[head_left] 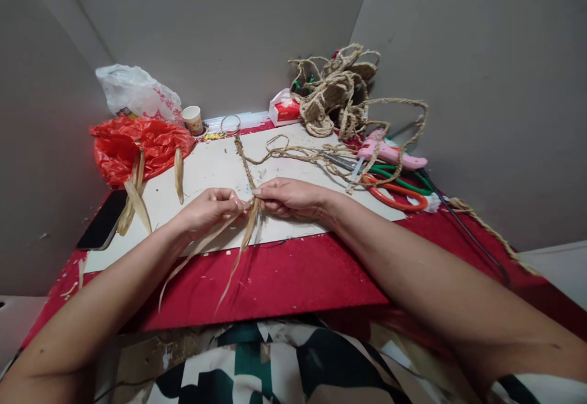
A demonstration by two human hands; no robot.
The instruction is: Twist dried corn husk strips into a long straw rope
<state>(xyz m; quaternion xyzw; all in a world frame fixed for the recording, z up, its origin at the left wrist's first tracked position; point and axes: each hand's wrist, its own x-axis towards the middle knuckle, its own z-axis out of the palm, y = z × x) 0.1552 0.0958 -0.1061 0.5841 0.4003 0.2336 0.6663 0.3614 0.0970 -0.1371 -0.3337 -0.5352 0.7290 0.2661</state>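
Observation:
A braid of dry, straw-coloured plant strips (245,162) runs down the white board (206,165) between my hands. At its lower end my right hand (291,198) is closed, thumb and fingers pinching the braid. My left hand (213,208) is closed on a loose strip (199,248), whose tail hangs toward the table's front edge. Another loose strip (241,257) hangs down from the pinch point. From the braid's upper part a thin cord (270,154) trails to the right.
Behind right lies a heap of braided rope (330,98), beside a pink glue gun (385,152), orange-handled scissors (398,199) and a tissue box (285,109). At left are a red plastic bag (137,141), dry husk strips (136,199), a phone (101,220) and a paper cup (192,120).

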